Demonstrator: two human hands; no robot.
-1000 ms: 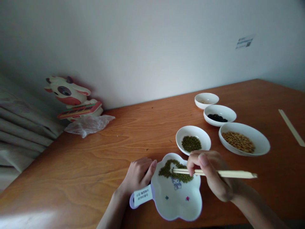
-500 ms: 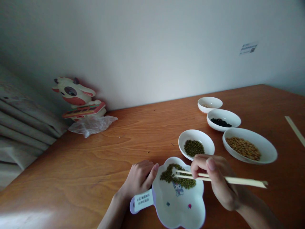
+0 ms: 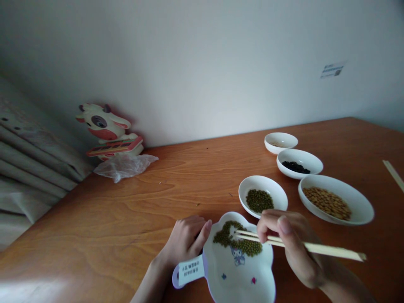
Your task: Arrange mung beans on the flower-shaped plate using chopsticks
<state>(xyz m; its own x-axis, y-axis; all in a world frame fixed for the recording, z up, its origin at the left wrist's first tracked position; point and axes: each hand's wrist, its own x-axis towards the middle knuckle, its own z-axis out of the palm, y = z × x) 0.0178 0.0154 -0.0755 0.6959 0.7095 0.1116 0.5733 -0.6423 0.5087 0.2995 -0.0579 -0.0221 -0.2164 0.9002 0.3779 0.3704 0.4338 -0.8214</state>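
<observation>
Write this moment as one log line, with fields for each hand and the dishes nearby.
left hand: steadies flower-shaped dish | right hand: holds chopsticks, tips in green beans | nearby: green bean bowl, soybean bowl

Both hands (image 3: 186, 240) bare, no rings, gloves or watch; forearms bare, no sleeves in view.

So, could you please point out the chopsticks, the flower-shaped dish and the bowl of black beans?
chopsticks (image 3: 328, 251), head view, on the bare shafts beyond the hand
flower-shaped dish (image 3: 252, 290), head view, on its bare white floor
bowl of black beans (image 3: 311, 160), head view, on its inner right wall
</observation>
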